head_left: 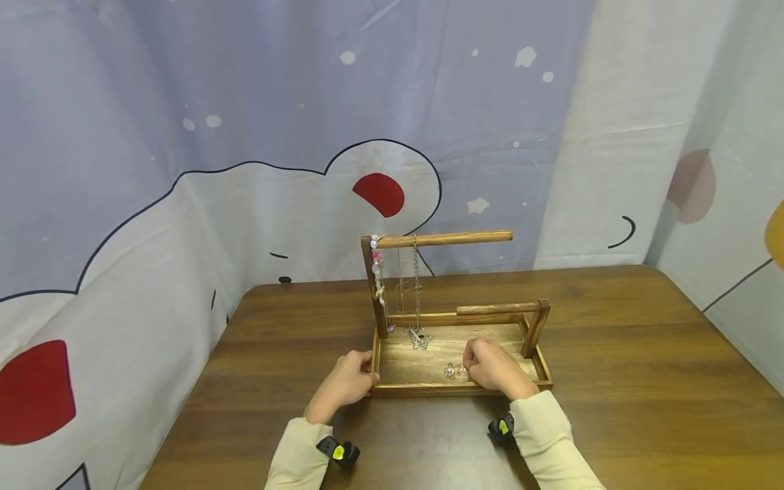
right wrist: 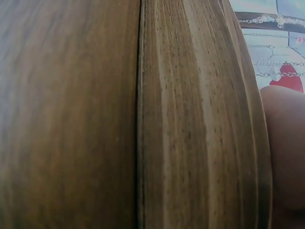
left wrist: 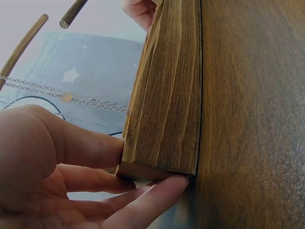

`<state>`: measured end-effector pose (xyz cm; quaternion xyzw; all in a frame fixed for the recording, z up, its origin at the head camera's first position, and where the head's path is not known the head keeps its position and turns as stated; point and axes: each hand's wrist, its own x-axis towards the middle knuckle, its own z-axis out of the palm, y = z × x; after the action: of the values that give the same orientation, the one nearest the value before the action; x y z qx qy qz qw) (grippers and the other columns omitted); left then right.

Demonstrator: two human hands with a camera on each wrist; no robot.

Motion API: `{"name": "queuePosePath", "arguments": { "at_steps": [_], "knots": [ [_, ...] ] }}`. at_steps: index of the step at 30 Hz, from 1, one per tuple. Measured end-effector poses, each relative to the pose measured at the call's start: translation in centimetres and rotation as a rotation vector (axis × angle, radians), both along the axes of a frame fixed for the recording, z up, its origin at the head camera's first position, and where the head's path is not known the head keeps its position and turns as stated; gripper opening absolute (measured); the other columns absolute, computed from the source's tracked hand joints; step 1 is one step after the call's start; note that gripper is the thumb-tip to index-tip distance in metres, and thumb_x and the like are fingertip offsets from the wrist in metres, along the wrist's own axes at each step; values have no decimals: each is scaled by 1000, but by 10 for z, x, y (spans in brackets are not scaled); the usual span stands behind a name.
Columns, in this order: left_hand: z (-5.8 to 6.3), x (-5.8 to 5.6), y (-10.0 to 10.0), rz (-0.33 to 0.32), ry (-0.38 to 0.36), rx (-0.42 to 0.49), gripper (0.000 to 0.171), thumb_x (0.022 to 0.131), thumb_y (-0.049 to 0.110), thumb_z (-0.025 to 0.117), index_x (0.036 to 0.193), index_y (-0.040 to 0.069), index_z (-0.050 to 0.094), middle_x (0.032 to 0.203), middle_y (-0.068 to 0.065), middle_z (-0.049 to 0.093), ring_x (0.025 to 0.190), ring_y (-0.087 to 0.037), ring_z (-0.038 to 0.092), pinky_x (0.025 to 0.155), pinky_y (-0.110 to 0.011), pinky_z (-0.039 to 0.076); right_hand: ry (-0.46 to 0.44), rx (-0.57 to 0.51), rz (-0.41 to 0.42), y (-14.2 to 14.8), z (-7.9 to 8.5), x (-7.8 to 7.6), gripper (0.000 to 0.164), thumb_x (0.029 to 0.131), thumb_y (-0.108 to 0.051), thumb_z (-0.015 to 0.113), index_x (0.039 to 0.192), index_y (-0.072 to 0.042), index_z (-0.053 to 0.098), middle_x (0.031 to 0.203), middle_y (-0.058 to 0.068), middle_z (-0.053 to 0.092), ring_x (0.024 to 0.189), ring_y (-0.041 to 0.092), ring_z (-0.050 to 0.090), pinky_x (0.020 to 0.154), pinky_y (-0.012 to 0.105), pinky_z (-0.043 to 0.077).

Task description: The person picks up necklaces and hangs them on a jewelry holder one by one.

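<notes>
A wooden jewelry stand [head_left: 409,390] with a shallow tray base stands on the table. My left hand [head_left: 348,378] grips the tray's front left corner, thumb on the rim and fingers against the outer end, as the left wrist view shows. Inside the tray, my right hand [head_left: 492,366] has its fingers curled down at a small pearl-and-gold jewelry piece [head_left: 451,371]. Its fingertips are hidden; in the right wrist view the tray's front wall [right wrist: 200,114] covers most of the hand. A silver chain necklace [head_left: 418,279] hangs from the upper bar, its lower end heaped in the tray.
A beaded string [head_left: 378,272] and a thin fine chain [head_left: 400,279] also hang from the upper bar [head_left: 465,237]. A lower bar [head_left: 496,309] joins a short post [head_left: 535,328] at the right. Behind the wooden table [head_left: 643,354] hangs a patterned curtain [head_left: 294,88].
</notes>
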<state>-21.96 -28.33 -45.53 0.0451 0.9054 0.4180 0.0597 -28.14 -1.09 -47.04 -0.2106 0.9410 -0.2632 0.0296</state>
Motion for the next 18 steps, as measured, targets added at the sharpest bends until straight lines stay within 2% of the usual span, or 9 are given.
{"name": "queuePosePath", "arguments": {
  "at_steps": [6, 9, 14, 18],
  "knots": [
    [0, 0, 1, -3, -8, -8, 45, 81, 0, 56, 124, -12, 48, 83, -11, 58, 60, -15, 57, 51, -25, 51, -6, -37, 4, 2, -1, -1, 20, 68, 6, 51, 73, -12, 57, 66, -3, 50, 60, 12, 47, 55, 26, 40],
    [0, 0, 1, -7, -1, -13, 46, 81, 0, 57, 125, -14, 47, 83, -11, 58, 60, -14, 57, 50, -25, 51, 29, -46, 12, 2, -2, -2, 21, 69, 7, 53, 72, -13, 59, 64, -5, 51, 59, 10, 47, 55, 25, 41],
    [1, 1, 1, -1, -4, -12, 51, 81, 0, 57, 127, -16, 43, 86, -14, 59, 60, -16, 58, 50, -25, 51, 89, 39, 24, 0, 0, -3, 22, 66, 4, 49, 65, -17, 56, 63, -6, 49, 58, 11, 45, 52, 26, 38],
    [1, 1, 0, 3, -14, -5, 52, 81, 0, 57, 128, -16, 41, 87, -15, 60, 61, -18, 59, 50, -25, 51, 76, 93, 33, -2, 1, -2, 21, 64, 3, 46, 63, -17, 52, 60, -6, 46, 55, 12, 43, 49, 26, 34]
  ]
}}
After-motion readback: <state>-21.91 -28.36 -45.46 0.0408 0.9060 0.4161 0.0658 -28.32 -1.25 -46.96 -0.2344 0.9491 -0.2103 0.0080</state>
